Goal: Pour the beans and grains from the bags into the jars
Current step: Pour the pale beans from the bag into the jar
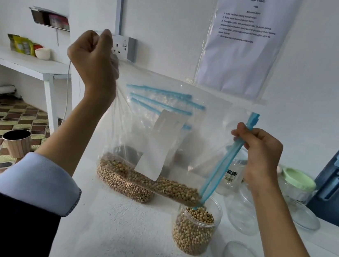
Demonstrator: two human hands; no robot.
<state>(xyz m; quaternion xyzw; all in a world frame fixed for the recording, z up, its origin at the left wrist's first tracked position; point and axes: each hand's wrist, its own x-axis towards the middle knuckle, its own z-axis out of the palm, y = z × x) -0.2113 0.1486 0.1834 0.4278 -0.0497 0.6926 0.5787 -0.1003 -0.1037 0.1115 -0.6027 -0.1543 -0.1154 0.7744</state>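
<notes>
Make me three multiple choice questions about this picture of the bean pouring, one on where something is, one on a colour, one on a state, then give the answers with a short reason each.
1. Where does the bag's lower corner point?
A. Into the open jar
B. Onto the floor
C. Into the green-lidded jar

2. What colour is the bag's zip strip?
A. Red
B. Blue
C. Black

3. What is the left hand doing?
A. Resting flat on the table
B. Holding a lid
C. Gripping the bag's raised corner

Answers: 1 A, the corner sits at the jar's mouth above the beans. 2 B, the strip in the right hand is light blue. 3 C, its fingers are curled round the plastic, lifted high.
</notes>
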